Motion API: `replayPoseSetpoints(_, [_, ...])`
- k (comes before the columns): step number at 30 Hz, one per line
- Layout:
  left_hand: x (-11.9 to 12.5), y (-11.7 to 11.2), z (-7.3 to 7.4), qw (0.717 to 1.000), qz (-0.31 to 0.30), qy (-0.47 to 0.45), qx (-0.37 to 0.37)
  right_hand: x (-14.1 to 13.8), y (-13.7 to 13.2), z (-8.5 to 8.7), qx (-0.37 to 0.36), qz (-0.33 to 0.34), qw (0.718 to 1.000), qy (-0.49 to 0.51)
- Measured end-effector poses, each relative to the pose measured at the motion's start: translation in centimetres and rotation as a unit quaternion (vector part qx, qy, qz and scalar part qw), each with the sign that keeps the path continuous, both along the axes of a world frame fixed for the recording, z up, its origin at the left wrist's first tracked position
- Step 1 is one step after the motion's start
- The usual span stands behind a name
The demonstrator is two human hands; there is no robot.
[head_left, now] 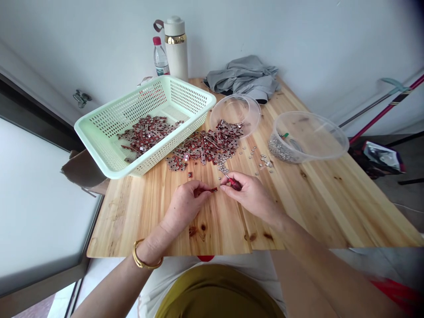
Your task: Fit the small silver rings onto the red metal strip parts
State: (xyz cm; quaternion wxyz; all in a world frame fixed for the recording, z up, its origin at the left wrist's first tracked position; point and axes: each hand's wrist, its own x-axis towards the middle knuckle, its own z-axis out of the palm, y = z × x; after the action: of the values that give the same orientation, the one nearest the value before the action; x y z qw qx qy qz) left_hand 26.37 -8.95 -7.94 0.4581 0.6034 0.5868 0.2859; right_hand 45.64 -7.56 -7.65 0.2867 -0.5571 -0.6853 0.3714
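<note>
My left hand (188,199) is closed around a small reddish-brown strip (213,190), whose end pokes out past the fingertips. Opposite it, my right hand (250,192) grips a small screwdriver (235,183) with a red and black handle, its thin shaft pointing up and left. Just beyond both hands lies a heap of similar brown strips with metal dots (205,148). Small silver discs (222,167) are scattered at the heap's near edge. One short brown piece (190,175) sits alone above my left hand.
A pale green basket (145,170) holds more strips at the left. One clear tub (253,108) lies tipped by the heap; another tub (311,154) at the right holds silver discs. Behind stand a white flask (179,57), a plastic bottle (160,57) and grey cloth (243,75).
</note>
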Motion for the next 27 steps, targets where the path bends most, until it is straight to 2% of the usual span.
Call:
replayPoseSetpoints(3, [0.1,0.0,-0.1,1.000,-0.001,0.011,0.017,-0.2,-0.1,-0.2,0.027,-0.004,1.000,0.010])
replayPoseSetpoints(13, [0.4,0.3,-0.3,0.983,-0.022,0.147,0.108,-0.5,0.0,-2.0,0.141,0.080,0.987,0.001])
replayPoseSetpoints(20, [0.4,0.5,-0.3,0.978,-0.049,0.172,0.111,-1.0,0.1,-2.2,0.139,0.072,0.986,-0.053])
replayPoseSetpoints(25, [0.5,0.4,-0.3,0.977,-0.043,0.176,0.114,-1.0,0.1,-2.1,0.114,0.071,0.988,-0.081])
replayPoseSetpoints(27, [0.5,0.4,-0.2,0.977,-0.038,0.178,0.111,-0.9,-0.2,-2.2,0.125,0.073,0.987,-0.076])
